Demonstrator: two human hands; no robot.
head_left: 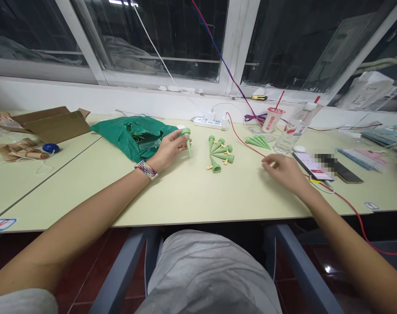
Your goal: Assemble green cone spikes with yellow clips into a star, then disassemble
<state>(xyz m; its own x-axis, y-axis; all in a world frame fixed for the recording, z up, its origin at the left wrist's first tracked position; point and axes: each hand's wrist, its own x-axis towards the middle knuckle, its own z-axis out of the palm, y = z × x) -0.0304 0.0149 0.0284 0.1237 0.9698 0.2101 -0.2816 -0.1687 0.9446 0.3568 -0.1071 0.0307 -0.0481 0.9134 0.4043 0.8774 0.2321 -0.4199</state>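
No readable txt: red print on cup (271, 120), table sticker (2, 224) too blurry.

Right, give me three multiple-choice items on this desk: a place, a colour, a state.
1. Where is the green plastic bag?
A. Beside the left hand
B. On the windowsill
C. Under the phone

2. What colour are the small pieces among the green cones?
A. Red
B. Yellow
C. Blue

3. What does the left hand hold?
A. A phone
B. Nothing
C. A green spike

1: A, the bag lies next to that hand.
2: B, yellow bits show among the cones.
3: C, the spike sits in that hand.
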